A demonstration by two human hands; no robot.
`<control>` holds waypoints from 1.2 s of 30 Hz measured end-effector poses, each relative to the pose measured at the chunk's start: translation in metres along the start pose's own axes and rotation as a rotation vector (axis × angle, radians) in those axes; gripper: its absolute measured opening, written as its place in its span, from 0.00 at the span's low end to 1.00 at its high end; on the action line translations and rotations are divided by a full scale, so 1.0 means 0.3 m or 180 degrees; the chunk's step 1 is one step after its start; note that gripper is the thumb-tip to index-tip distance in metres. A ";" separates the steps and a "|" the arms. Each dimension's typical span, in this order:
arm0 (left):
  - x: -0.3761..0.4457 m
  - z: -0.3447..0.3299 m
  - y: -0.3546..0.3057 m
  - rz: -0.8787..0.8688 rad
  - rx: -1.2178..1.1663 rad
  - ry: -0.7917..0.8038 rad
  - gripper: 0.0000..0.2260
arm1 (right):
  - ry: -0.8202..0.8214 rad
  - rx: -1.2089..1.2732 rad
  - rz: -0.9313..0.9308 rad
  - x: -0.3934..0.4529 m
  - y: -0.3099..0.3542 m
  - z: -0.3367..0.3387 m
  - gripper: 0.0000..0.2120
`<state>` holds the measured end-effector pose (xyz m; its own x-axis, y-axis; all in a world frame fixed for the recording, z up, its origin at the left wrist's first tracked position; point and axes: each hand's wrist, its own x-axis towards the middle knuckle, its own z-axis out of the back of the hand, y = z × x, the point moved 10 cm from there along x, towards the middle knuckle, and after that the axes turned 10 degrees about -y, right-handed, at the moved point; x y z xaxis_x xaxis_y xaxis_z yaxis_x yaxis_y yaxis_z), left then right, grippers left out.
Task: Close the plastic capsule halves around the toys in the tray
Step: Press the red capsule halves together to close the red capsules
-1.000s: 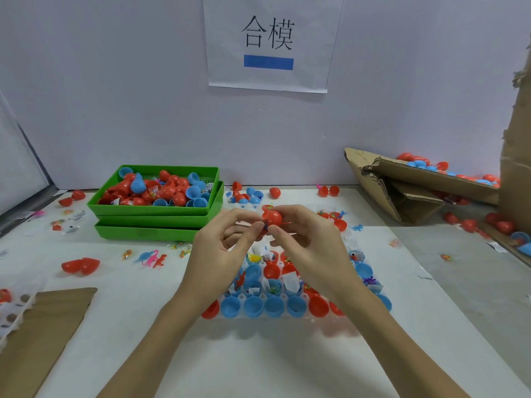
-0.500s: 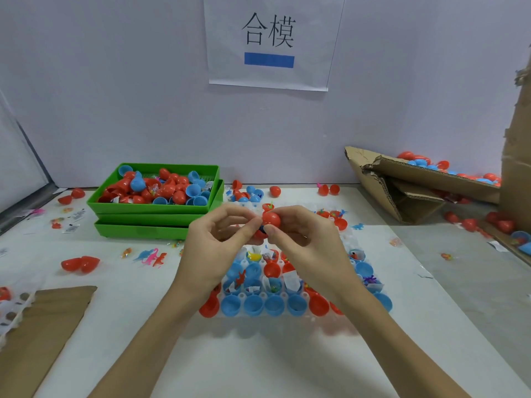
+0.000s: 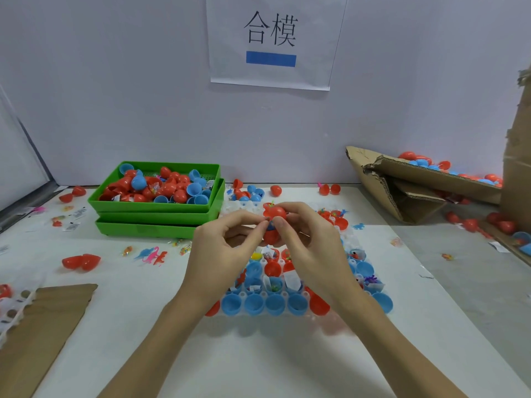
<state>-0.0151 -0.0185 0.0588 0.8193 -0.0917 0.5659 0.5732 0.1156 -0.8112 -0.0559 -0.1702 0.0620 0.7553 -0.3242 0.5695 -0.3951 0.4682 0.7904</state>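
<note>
- Both hands hold the red capsule [image 3: 274, 222] above the white tray [image 3: 290, 311], as a second ago
- Left hand [image 3: 227, 248] and right hand [image 3: 309, 242] pinch its halves; a blue sliver now shows at the seam
- Judged not yet snapped shut

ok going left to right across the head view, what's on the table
brown cardboard sheet → loose red capsule → green trays → left hand → held red capsule → right hand → torn cardboard box
</note>
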 end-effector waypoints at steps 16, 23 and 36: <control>0.001 0.003 0.045 0.0789 -0.0777 0.0029 0.10 | -0.0079 0.0167 0.0042 0.004 0.002 0.009 0.13; -0.009 -0.007 0.030 0.0526 -0.0445 -0.0181 0.10 | -0.0223 0.0527 -0.0262 0.010 -0.019 0.023 0.12; -0.017 -0.010 -0.030 -0.0502 0.0629 -0.0200 0.12 | -0.0034 0.0328 -0.0267 -0.004 -0.032 -0.002 0.15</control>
<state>-0.0244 -0.0219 0.0627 0.7152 -0.0628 0.6961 0.6794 0.2963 -0.6713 -0.0527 -0.1739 0.0538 0.7827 -0.3676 0.5023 -0.3828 0.3521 0.8541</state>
